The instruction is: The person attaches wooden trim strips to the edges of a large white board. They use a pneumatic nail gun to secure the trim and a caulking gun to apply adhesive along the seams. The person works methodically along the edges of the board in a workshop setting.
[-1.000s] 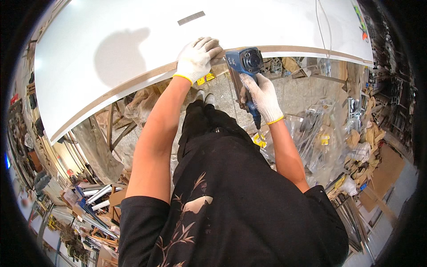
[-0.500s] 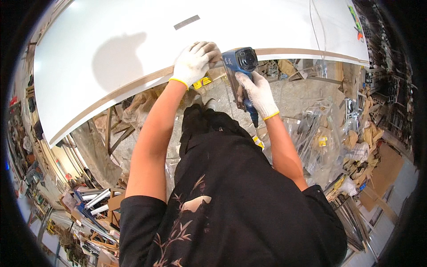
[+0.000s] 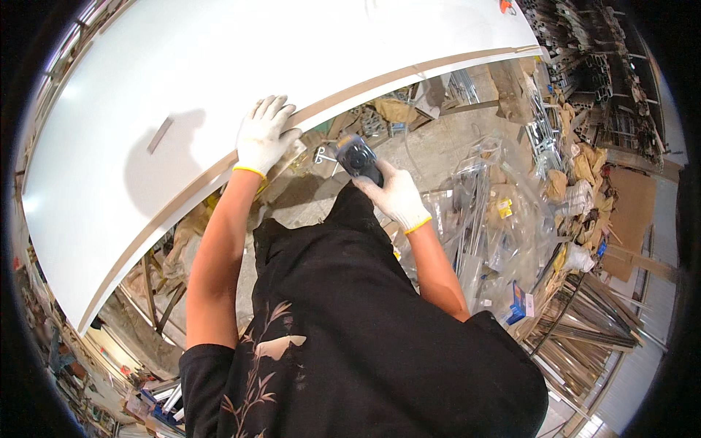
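Observation:
My left hand (image 3: 264, 139), in a white glove with a yellow cuff, lies over the near edge of a large white panel (image 3: 292, 51), its fingers stretched out. Along that edge runs a narrow brown wooden strip (image 3: 350, 93), which the glove touches. Gloved the same way, my right hand (image 3: 396, 197) is wrapped round a blue and black nail gun (image 3: 358, 155). The tool is apart from the panel, just in front of my body. Its handle is mostly hidden by my hand. A short grey metal strip (image 3: 159, 136) lies on the panel to the left.
Clear plastic wrapping and metal profiles (image 3: 475, 212) cover the floor to the right, with a blue box (image 3: 518, 303) among them. Brown cardboard (image 3: 629, 212) lies farther right. Racks of metal parts (image 3: 591, 66) stand at the far right. An orange-handled tool (image 3: 505, 6) is on the panel's far side.
My right hand has brought the nail gun back from the panel's edge toward my body. My left hand remains on the edge. The whole view has turned and shifted.

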A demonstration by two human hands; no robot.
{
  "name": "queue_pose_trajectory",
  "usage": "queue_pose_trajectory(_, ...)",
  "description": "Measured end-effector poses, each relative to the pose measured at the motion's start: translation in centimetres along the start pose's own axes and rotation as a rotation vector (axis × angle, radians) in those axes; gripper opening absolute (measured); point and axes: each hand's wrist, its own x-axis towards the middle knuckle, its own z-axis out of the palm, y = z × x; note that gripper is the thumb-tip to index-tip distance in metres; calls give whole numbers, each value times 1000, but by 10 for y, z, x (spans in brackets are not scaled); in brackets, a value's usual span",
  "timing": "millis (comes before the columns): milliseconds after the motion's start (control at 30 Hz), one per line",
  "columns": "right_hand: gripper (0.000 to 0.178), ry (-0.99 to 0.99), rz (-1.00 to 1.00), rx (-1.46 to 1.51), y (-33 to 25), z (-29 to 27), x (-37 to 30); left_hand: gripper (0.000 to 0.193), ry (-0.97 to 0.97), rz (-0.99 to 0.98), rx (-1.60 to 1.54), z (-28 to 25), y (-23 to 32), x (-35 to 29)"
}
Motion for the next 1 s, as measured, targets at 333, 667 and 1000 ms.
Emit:
queue_pose_trajectory(333, 53, -203, 55, -633, 207, -201, 8, 45, 44, 11, -33, 105, 143, 177)
queue_pose_trajectory(667, 50, -78, 87, -17, 219, -241, 85, 36, 11, -14, -24, 102, 158, 189)
queue_pose_trajectory(1000, 29, -213, 69, 796, 132, -188, 145, 34, 52, -4, -13, 102, 159, 191)
